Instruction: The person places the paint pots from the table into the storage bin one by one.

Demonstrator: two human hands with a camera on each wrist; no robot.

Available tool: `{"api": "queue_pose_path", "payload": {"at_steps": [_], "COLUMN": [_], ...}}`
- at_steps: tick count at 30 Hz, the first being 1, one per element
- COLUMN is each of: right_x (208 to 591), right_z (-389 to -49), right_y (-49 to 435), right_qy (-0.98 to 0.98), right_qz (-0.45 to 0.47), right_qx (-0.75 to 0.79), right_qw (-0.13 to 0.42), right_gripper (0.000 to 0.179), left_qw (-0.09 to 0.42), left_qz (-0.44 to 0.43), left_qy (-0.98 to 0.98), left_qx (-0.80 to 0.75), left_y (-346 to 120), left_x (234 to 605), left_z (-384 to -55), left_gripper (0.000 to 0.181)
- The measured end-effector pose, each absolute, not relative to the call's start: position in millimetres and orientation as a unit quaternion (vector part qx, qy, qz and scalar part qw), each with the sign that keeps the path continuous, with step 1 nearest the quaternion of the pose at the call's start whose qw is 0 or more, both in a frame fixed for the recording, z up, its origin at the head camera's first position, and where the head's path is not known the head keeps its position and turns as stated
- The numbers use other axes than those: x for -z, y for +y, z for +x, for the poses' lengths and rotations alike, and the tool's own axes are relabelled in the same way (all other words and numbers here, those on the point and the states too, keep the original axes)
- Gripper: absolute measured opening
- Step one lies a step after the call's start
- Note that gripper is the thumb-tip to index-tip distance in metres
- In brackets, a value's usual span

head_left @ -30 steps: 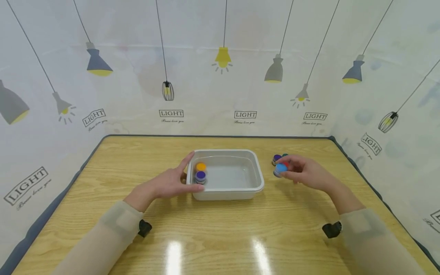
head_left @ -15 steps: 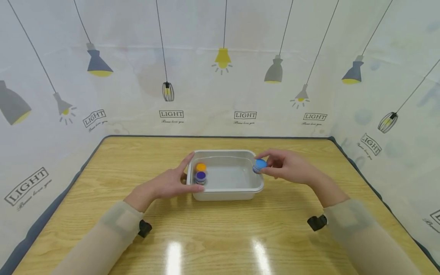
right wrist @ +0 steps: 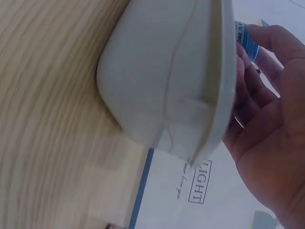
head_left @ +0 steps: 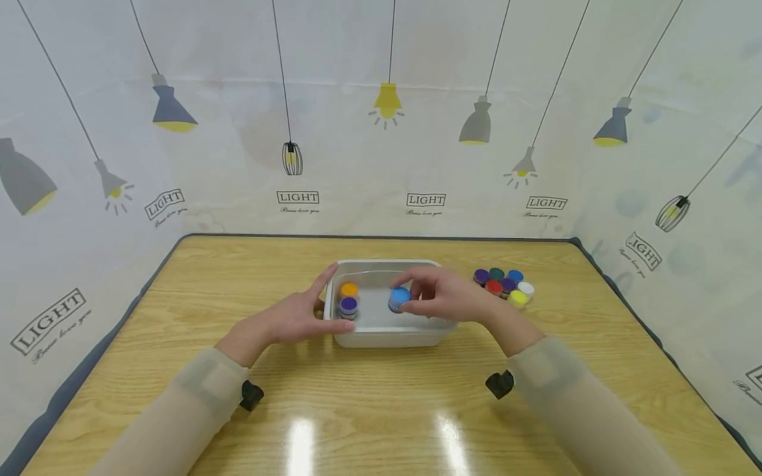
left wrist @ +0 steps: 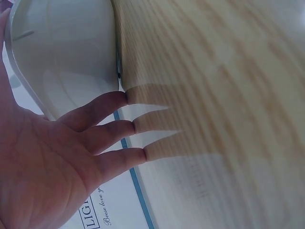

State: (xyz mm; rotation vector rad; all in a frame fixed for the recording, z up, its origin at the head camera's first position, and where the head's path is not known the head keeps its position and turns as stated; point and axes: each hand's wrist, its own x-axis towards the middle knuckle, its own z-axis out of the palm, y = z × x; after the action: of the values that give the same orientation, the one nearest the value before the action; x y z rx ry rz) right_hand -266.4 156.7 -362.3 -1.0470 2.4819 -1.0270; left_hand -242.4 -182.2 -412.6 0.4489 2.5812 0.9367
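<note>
Compared with the frame one second ago, we note that the right hand and the light-blue-lidded jar have shifted leftward, from beside the jar cluster to the middle of the white bin. The left hand keeps its position at the bin's left end.

We cannot see the base of the held jar, so contact with the bin floor is unconfirmed. The right thumb covers part of its side in the head view; in the right wrist view the bin rim overlaps it, and its label shows only in part. The right hand hides much of the bin's right rim. In the left wrist view, the picture edge cuts off part of the left hand.

We observe the held jar lid-up, its axis roughly upright. The bin opens upward, long axis running left to right. Inside it, near the left wall, stand an orange-lidded jar and a purple-lidded jar.

We find the right thumb and forefinger pinching the light-blue-lidded jar from opposite sides. The left hand is spread, thumb along the near rim, forefinger at the far corner.
</note>
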Motion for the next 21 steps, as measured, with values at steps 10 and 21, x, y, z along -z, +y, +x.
{"api": "queue_pose_path", "payload": {"at_steps": [10, 21], "right_x": [381, 393], "right_z": [-277, -285], "right_y": [116, 88], "right_qy": [0.861, 0.838], "right_qz": [-0.355, -0.377], "right_qx": [0.325, 0.328], "right_qw": [0.165, 0.217], "right_gripper": [0.040, 0.032], "left_qw": [0.178, 0.180], "left_qz": [0.154, 0.161], "left_qy": [0.913, 0.912], "left_qx": [-0.334, -0.331], "left_y": [-184, -184], "left_x": [415, 415], "left_z": [-241, -242], "left_gripper": [0.128, 0.126]}}
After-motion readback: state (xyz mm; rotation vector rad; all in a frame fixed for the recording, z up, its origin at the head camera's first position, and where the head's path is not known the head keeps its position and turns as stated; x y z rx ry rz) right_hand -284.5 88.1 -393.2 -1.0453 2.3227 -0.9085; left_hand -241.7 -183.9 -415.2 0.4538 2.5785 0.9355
